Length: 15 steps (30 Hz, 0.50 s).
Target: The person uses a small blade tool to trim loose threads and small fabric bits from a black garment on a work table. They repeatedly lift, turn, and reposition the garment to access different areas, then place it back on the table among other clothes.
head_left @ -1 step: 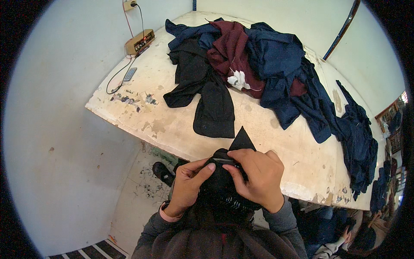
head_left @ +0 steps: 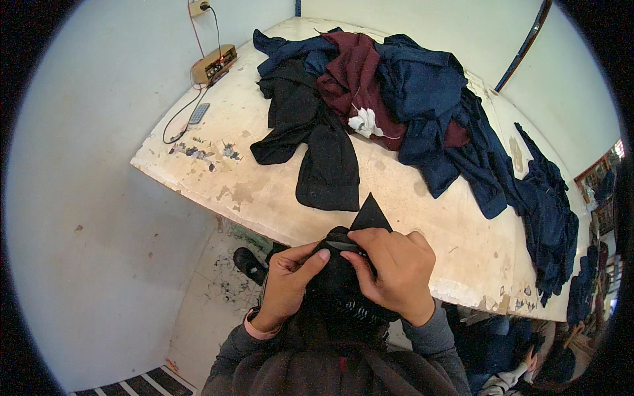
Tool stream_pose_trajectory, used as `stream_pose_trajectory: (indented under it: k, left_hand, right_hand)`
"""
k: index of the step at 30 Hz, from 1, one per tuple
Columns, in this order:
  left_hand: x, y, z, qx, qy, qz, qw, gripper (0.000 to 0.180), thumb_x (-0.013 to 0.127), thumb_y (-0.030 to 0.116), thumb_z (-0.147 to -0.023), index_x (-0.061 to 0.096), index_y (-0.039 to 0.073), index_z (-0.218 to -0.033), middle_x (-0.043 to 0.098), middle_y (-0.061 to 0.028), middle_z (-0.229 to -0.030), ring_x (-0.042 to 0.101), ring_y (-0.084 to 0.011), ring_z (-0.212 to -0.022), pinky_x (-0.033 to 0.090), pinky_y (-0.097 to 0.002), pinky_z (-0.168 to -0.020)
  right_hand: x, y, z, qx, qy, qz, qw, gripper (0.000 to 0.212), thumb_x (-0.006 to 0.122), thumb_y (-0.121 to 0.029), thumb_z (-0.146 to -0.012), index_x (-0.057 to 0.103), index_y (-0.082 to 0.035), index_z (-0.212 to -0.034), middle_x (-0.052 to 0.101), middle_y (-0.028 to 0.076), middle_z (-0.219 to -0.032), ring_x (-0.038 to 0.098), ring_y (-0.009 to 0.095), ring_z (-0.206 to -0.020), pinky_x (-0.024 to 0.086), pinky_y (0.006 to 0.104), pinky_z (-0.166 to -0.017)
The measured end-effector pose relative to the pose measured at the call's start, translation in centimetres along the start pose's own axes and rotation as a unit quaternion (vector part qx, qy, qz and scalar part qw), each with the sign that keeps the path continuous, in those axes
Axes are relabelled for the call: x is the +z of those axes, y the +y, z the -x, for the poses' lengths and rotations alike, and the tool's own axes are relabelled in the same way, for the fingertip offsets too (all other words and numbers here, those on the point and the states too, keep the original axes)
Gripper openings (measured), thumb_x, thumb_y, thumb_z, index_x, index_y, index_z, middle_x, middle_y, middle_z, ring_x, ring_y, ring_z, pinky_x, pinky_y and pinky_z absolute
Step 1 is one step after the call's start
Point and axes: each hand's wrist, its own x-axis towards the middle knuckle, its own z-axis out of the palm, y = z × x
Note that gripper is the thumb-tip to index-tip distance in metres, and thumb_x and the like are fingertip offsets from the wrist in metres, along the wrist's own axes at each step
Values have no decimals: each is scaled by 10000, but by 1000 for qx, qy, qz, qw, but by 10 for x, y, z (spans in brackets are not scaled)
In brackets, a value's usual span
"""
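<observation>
Just in front of my body, at the table's near edge, a black cloth garment is stretched between my hands. My left hand pinches its folded edge between thumb and fingers. On the other side my right hand pinches the same fold with thumb and forefinger. A narrow greyish strip shows along the fold between my fingertips; I cannot tell whether it is a separate piece. Beyond my right fingers a pointed black flap, like a collar tip, sticks up over the table.
The pale, worn table carries a black garment, a maroon garment with a white scrap, and navy garments. At its left lie a remote control and a wired box. Another person's hand shows lower right.
</observation>
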Motion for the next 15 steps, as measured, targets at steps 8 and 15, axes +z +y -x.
stream_pose_trajectory:
  k: [8,15]
  left_hand:
    - [2,-3,-2,28,6,-15,999,295,660,61,-987,679,-54,-1258,736,-94,-1125,666,-100,-951,529,-241,-858]
    - [4,-7,-2,49,20,-28,998,287,669,50,-981,687,-46,-1251,737,-80,-1096,654,-88,-936,523,-227,-842]
  right_hand:
    - [1,-1,0,-28,8,42,999,286,781,-219,-798,697,-84,-1037,674,-10,-882,571,157,-638,362,315,-571]
    - [0,-4,0,-22,3,45,999,271,772,-222,-813,699,-89,-1038,645,-9,-839,554,155,-627,355,320,-567]
